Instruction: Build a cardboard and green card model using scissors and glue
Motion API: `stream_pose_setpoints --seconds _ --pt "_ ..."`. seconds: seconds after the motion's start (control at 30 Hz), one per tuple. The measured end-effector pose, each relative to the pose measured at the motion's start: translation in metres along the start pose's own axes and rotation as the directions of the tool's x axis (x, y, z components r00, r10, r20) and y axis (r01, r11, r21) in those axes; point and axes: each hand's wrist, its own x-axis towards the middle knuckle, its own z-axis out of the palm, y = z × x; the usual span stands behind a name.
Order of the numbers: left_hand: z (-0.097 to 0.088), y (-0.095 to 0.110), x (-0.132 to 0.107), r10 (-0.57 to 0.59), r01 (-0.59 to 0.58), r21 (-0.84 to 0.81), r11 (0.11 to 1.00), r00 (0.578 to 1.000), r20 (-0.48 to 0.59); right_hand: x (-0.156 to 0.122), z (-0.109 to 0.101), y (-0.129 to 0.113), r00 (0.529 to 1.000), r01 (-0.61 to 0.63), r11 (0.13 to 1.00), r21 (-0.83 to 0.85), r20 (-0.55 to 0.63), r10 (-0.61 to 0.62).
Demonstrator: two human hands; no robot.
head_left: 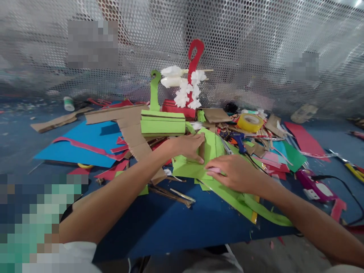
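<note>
Green card piece (190, 169) by front edge of table (176, 227), likely light, creasable, best gripped at edges; left hand (187, 146) pinching its flap, right hand (236, 172) fingers together, pressing flat.

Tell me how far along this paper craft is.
Done, it seems: a green paper swan-necked box and a red paper box with white flowers stand at the back. In hand: the left hand grips, and the right hand presses, a half-folded green paper box piece. Left: loose green paper strips and brown cardboard scraps lie unused.
</note>
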Motion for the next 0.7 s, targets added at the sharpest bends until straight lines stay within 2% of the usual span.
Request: stream_pose_setpoints --seconds 0.23,0.53,0.7 --pt "0.0 0.001 0.002 -0.012 0.012 -0.007 1.0 1.0 0.009 0.0 -0.011 -0.006 0.997 -0.044 0.995 0.085 -0.057 0.049" --pt "-0.003 0.005 0.0 -0.008 0.008 0.001 1.0 1.0 0.01 0.004 0.012 -0.002 1.0 0.019 1.0 -0.003 -0.024 -0.019" --pt "-0.002 0.004 0.0 -0.01 0.01 -0.019 1.0 1.0 0.0 0.004 0.019 0.001 0.999 0.028 0.997 -0.066 -0.014 -0.029"
